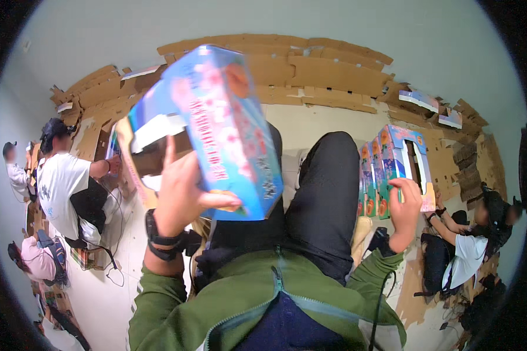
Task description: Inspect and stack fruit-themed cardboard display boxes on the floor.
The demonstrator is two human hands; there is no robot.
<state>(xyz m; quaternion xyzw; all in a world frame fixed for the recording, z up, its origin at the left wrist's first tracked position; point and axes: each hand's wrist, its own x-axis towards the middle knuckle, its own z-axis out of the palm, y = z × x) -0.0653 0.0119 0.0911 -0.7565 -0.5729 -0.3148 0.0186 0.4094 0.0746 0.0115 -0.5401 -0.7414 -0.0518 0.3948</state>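
Note:
My left hand (178, 190) grips a blue cardboard box (234, 128) printed with pink blossoms and fruit. The thumb presses on its printed side, and the fingers reach over a cut-out opening with a loose white flap. The box is tilted in front of my left leg, slightly blurred. To my right, my right hand (405, 207) has its fingers curled onto the near edge of a similar box (399, 146), whose long cut-out faces up. That box stands at the end of a row of matching boxes (369, 181), close beside my right knee.
Brown cardboard sheets (334, 73) line the foot of the wall ahead. A person in a white shirt (61, 184) works at the left, and another person (468, 251) at the right, close to the box row. A dark cable (114, 266) lies on the pale floor (126, 234).

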